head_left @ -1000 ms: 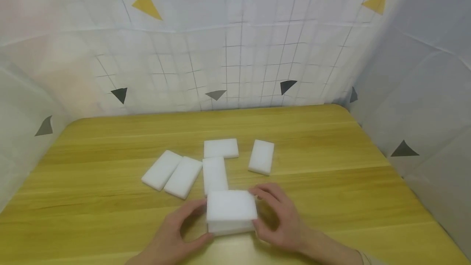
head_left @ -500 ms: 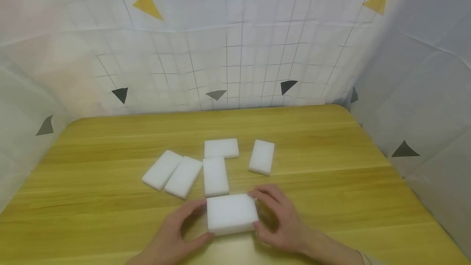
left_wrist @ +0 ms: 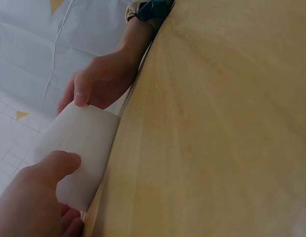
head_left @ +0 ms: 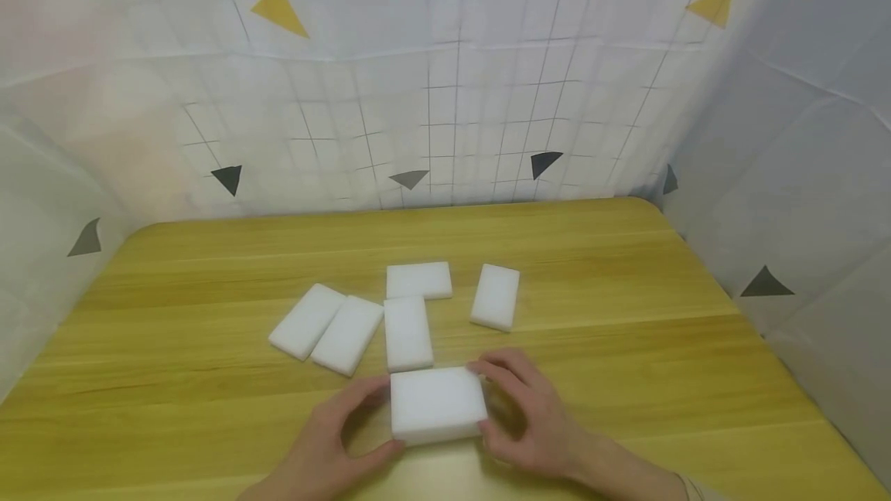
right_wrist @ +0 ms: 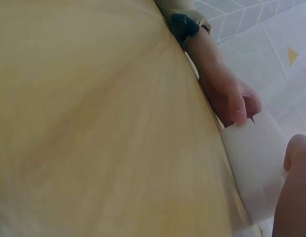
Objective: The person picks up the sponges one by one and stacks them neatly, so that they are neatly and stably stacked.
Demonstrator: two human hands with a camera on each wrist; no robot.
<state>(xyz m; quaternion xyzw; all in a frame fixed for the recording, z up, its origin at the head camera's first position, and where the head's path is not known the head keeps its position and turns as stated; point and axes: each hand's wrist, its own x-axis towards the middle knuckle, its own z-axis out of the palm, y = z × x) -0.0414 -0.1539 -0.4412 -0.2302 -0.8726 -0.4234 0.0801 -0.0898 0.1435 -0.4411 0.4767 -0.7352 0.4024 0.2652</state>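
L hand (head_left: 324, 433), R hand (head_left: 537, 417) hold wht stack (head_left: 438, 402) (far tbl edge (head_left: 418, 213) distant).

A white rectangular stack (head_left: 438, 402) lies flat toward six o'clock on the surface (head_left: 661, 377), long edges running roughly nine to three, ends held by left hand (head_left: 337, 431) and right hand (head_left: 536, 417).

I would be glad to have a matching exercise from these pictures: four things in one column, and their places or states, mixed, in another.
1. white stack
2. table
3. rightmost loose block
4. yellow triangles

A. wood-patterned
B. gripped between left hand and right hand
C. on the backdrop
D. lying apart from the other blocks

Pairs: 1-B, 2-A, 3-D, 4-C
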